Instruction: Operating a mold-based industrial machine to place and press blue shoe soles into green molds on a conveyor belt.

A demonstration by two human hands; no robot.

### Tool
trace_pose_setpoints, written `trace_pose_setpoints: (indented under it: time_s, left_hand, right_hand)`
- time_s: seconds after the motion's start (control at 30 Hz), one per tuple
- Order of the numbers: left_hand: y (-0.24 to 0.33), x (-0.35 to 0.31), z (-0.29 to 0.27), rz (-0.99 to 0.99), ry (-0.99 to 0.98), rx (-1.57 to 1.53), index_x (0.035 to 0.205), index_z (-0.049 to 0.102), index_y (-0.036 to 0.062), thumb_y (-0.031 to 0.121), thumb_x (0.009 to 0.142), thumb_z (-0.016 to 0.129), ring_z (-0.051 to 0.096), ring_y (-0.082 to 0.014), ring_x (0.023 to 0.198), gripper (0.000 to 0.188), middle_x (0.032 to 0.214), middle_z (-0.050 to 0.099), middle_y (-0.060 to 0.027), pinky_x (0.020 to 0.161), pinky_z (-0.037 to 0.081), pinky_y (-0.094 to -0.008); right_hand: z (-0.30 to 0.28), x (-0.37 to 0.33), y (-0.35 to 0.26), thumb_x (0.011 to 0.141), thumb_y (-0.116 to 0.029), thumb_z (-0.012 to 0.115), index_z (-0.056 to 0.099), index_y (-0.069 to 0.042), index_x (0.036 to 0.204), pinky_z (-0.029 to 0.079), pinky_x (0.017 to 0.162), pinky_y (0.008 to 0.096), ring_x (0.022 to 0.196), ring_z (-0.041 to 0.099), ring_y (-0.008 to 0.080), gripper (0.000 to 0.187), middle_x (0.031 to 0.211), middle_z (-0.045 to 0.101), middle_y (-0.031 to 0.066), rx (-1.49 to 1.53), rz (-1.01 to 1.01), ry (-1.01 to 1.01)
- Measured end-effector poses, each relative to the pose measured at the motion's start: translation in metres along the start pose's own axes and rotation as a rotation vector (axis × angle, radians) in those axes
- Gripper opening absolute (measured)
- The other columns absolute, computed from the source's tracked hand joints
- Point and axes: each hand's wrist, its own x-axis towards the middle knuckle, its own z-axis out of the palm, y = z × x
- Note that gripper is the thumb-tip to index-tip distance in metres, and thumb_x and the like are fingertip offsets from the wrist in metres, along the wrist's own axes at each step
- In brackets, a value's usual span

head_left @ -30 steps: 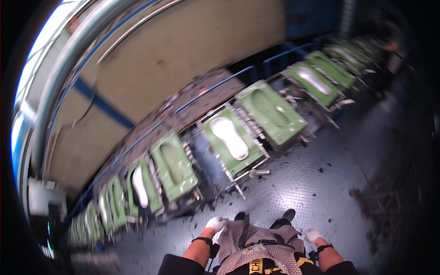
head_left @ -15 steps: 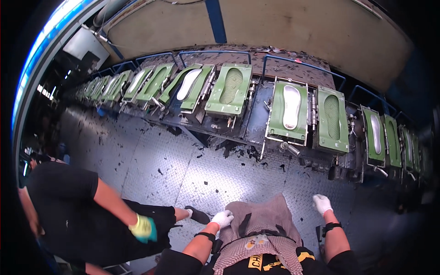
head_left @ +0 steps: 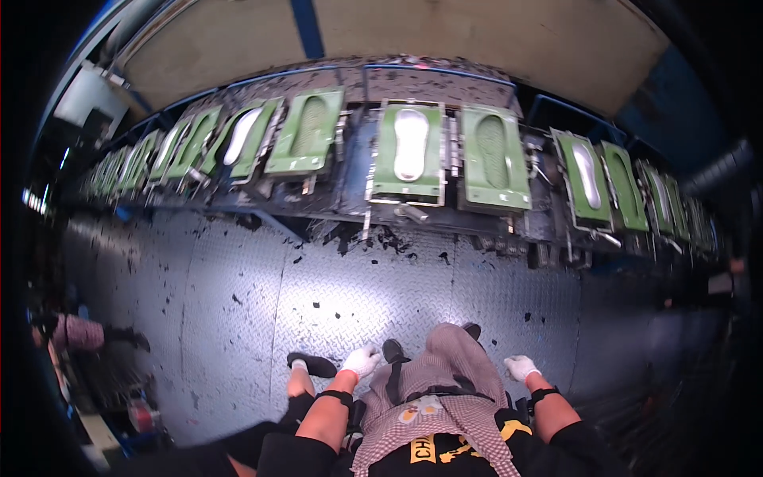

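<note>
While the steel chequer-plate floor (head_left: 238, 302) takes up most of the view, strewn with dark scraps thickest below the machines, a long curved row of green shoe-sole moulds (head_left: 493, 159) runs across the top, all lying open. The mould straight ahead (head_left: 411, 151) carries a white sole still in its cavity, as do a few others to left and right; the neighbouring mould (head_left: 306, 131) and several more stand empty, so by appearance the row is only partly cleared or filled. The person stands well back from the moulds in a checked apron (head_left: 445, 389). The left hand (head_left: 362, 362), white-gloved, hangs loose at the hip and grasps nothing; the right hand (head_left: 520, 367), also gloved, is likewise relaxed and unladen. Another person's shoe (head_left: 311, 364) rests near the left hand.
</note>
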Motion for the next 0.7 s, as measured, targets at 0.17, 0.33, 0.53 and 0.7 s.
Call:
trace_pose_setpoints:
  time_s: [0.17,0.33,0.53,0.7]
  left_hand:
    - [0.053,0.035,0.003,0.023,0.017,0.079,0.118,0.071,0.0038,0.038,0.093,0.062,0.068,-0.0362,0.111,0.043,0.114,0.072,-0.0222,0.098,0.052,-0.0426]
    - [0.182,0.073,0.01,0.067,-0.033,0.15,0.121,0.07,0.0049,0.035,0.093,0.062,0.068,-0.036,0.112,0.041,0.116,0.072,-0.0218,0.099,0.052,-0.0418]
    - [0.418,0.103,0.064,0.659,-0.149,0.25,0.121,0.067,0.0027,0.03,0.096,0.06,0.065,-0.0373,0.115,0.038,0.118,0.07,-0.0205,0.1,0.051,-0.043]
    - [0.592,0.124,0.102,1.192,-0.099,0.224,0.129,0.061,0.0031,0.016,0.092,0.065,0.064,-0.0384,0.113,0.039,0.119,0.066,-0.0207,0.099,0.051,-0.0436]
  right_hand:
    - [-0.012,0.05,0.084,0.1,-0.033,0.055,0.07,-0.002,0.114,0.054,0.065,0.0352,0.069,0.069,0.0201,0.038,0.084,0.074,0.0113,0.251,-0.065,0.043]
    - [-0.036,0.078,0.13,0.099,-0.033,0.055,0.07,0.0,0.112,0.055,0.067,0.037,0.07,0.069,0.0211,0.039,0.083,0.074,0.0114,0.358,-0.111,0.105]
    - [-0.084,0.051,0.197,0.099,-0.033,0.056,0.07,0.001,0.117,0.055,0.069,0.038,0.07,0.069,0.0217,0.04,0.083,0.073,0.012,0.616,0.007,0.307]
    - [-0.081,0.019,0.258,0.096,-0.035,0.056,0.073,-0.005,0.11,0.053,0.066,0.0371,0.066,0.066,0.0223,0.037,0.082,0.073,0.0118,0.981,0.29,0.431]
